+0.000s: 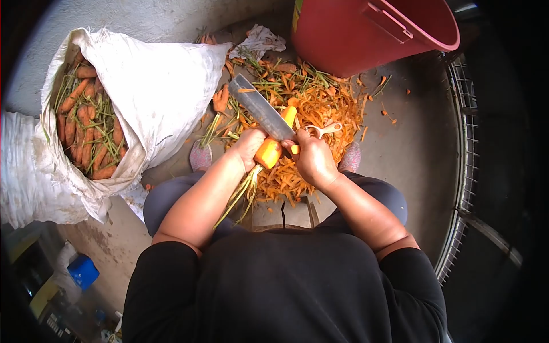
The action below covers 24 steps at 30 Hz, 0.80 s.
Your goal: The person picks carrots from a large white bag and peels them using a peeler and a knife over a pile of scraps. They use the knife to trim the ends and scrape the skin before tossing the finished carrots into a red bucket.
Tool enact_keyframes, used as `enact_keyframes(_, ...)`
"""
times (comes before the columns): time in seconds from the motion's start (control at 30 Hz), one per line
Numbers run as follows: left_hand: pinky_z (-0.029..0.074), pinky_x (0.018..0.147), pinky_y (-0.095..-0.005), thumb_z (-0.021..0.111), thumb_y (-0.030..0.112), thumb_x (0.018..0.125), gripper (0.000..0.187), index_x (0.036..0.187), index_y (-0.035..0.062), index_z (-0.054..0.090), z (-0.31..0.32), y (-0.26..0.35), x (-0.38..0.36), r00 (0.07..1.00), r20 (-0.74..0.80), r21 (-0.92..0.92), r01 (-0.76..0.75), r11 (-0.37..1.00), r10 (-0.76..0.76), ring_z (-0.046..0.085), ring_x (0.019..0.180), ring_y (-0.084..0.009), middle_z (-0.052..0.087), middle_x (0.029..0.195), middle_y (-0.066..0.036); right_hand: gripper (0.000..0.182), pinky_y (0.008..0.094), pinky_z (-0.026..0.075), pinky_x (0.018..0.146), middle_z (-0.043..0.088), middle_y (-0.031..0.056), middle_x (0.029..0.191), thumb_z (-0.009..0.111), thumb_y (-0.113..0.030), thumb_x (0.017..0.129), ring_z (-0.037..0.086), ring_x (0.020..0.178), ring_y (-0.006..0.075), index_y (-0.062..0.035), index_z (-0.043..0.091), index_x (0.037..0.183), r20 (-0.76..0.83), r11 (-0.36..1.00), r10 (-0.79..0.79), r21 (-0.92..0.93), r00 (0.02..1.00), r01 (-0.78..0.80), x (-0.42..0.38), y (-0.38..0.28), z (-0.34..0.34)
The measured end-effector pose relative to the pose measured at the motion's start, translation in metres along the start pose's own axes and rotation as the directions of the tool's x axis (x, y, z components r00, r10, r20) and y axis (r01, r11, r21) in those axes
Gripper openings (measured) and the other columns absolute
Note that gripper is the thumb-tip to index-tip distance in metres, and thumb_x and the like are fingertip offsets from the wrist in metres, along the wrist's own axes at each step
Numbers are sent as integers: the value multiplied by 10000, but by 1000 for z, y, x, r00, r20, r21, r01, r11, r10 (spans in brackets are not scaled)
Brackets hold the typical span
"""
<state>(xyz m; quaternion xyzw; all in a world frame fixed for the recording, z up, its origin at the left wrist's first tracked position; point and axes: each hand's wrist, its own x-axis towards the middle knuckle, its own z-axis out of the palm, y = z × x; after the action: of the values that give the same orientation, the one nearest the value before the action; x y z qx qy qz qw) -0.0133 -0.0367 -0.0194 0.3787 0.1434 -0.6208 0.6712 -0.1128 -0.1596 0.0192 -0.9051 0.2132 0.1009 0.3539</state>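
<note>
My left hand [250, 147] is closed around a peeled carrot [267, 153] with its green stalks hanging toward my lap. My right hand [314, 159] grips a broad-bladed knife [260, 106], its blade slanting up and left across the carrot. Beyond the blade shows a yellow-orange length of carrot [289, 116]. A peeler [326, 130] with a pale handle shows right beside my right hand's knuckles, over the peelings. Below both hands spreads a heap of orange carrot peelings [334, 108] mixed with green stalks. An unpeeled carrot [221, 99] with stalks lies left of the knife tip.
At the left, a white woven sack [166, 77] lies open, full of unpeeled carrots [86, 128]. A large red tub [343, 37] stands at the far side behind the heap. Wire mesh [466, 143] runs along the right. A blue container [83, 271] is at lower left.
</note>
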Motion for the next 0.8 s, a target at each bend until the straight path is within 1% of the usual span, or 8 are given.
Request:
enact_keyframes(0.17, 486, 650, -252, 496, 197, 835, 243, 927, -16, 570, -11, -4, -1, 987, 126, -24, 100, 995, -96, 600, 683, -143, 617, 801, -95, 308, 468, 439, 560, 563, 238, 639, 482, -311, 867, 569, 636, 402, -10, 507, 806, 70, 993, -114, 23, 991, 113, -2, 4, -2)
enact_keyframes(0.27, 501, 582, -268, 483, 235, 847, 269, 943, -5, 557, -3, -6, -1, 1000, -25, 111, 20, 994, -18, 594, 659, -145, 607, 788, -86, 280, 462, 443, 569, 566, 233, 649, 488, -275, 870, 569, 642, 400, -4, 508, 806, 50, 989, -111, 103, 993, 105, 0, 5, -2)
enact_keyframes(0.37, 507, 448, -298, 404, 346, 891, 340, 1011, 53, 528, -9, -6, 11, 998, -35, 82, -44, 996, 47, 595, 639, -150, 595, 809, -65, 240, 452, 446, 583, 570, 230, 664, 517, -233, 860, 570, 660, 396, 2, 508, 812, -65, 963, -86, 251, 994, 100, 5, 6, 0)
enact_keyframes(0.4, 508, 461, -290, 403, 385, 895, 366, 1017, 62, 521, -2, 0, 6, 997, -37, 70, -71, 995, 74, 597, 648, -148, 593, 820, -61, 228, 448, 446, 587, 571, 229, 669, 528, -219, 856, 570, 667, 394, 4, 508, 814, -113, 946, -73, 305, 991, 105, 6, 5, 0)
enact_keyframes(0.53, 510, 560, -289, 460, 377, 885, 352, 1005, 51, 520, -15, -1, 12, 975, -143, -37, -178, 983, 171, 596, 664, -153, 590, 821, -60, 121, 446, 441, 586, 571, 211, 746, 544, -92, 789, 564, 678, 390, -14, 458, 824, -223, 955, -253, 99, 941, 280, 0, 6, 0)
enact_keyframes(0.57, 509, 581, -289, 472, 370, 883, 347, 1003, 48, 519, -23, -4, 18, 964, -181, -60, -207, 977, 193, 595, 666, -154, 589, 818, -60, 147, 438, 449, 588, 555, 175, 794, 546, -41, 722, 560, 690, 371, -33, 440, 824, -193, 948, -290, 76, 938, 309, -3, 5, -1)
enact_keyframes(0.7, 499, 598, -294, 482, 366, 881, 353, 984, 30, 514, -23, 0, 13, 956, -156, 7, -250, 968, 248, 590, 679, -174, 576, 781, -65, 211, 414, 466, 597, 513, 123, 803, 566, -34, 665, 560, 742, 319, -58, 451, 841, -124, 926, -378, -76, 918, 371, -12, -1, -2)
enact_keyframes(0.8, 492, 590, -298, 476, 367, 883, 345, 969, 35, 515, -10, 2, 7, 950, -213, 1, -235, 972, 230, 575, 655, -174, 567, 762, -63, 195, 422, 460, 563, 519, 128, 792, 565, -15, 667, 555, 711, 334, -52, 451, 821, -139, 922, -383, -112, 913, 370, -13, 0, 3)
